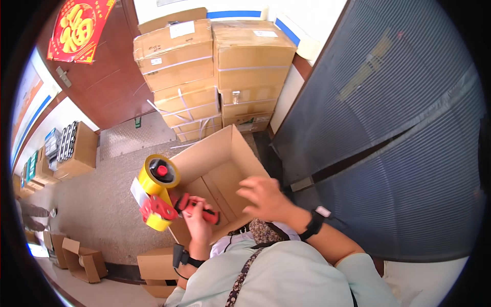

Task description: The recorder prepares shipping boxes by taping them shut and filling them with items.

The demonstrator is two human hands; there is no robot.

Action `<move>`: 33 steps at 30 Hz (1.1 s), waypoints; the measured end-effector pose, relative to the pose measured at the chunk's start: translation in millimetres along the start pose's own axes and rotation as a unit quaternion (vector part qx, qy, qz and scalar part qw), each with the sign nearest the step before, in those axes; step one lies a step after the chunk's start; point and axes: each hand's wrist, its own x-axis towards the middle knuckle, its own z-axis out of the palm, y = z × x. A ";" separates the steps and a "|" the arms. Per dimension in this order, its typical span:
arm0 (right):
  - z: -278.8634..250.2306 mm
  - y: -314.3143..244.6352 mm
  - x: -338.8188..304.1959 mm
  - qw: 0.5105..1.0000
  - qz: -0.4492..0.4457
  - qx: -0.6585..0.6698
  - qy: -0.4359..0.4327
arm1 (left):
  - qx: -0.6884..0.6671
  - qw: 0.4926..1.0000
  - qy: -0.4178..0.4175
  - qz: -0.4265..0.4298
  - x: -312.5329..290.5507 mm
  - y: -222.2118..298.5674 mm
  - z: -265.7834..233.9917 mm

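The left hand is wrapped round a tape gun at the left edge of an open box, the right hand hangs empty and half-open, and stacked cartons bear unreadably small labels.

Bright indoor space with a speckled brown floor and a dark reddish door.
At the floor's far left corner, the door bears a red-and-gold poster and metal handle. Stacked cartons stand along the far edge, before a white wall with a blue stripe. Ribbed blue-grey sheeting covers the right side.
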 end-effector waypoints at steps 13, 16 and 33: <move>-161.2 215.7 -192.1 0.811 0.516 0.004 0.275 | 0.531 0.847 -0.023 -0.022 -40.6 -121.1 -124.6; -176.1 235.9 -178.3 0.810 0.511 0.027 0.287 | 0.599 0.800 -0.029 -0.019 -60.5 -156.0 -117.9; -182.5 375.2 -285.7 0.771 0.473 -0.408 -0.127 | 0.783 0.616 0.085 0.027 -90.0 -298.9 -90.2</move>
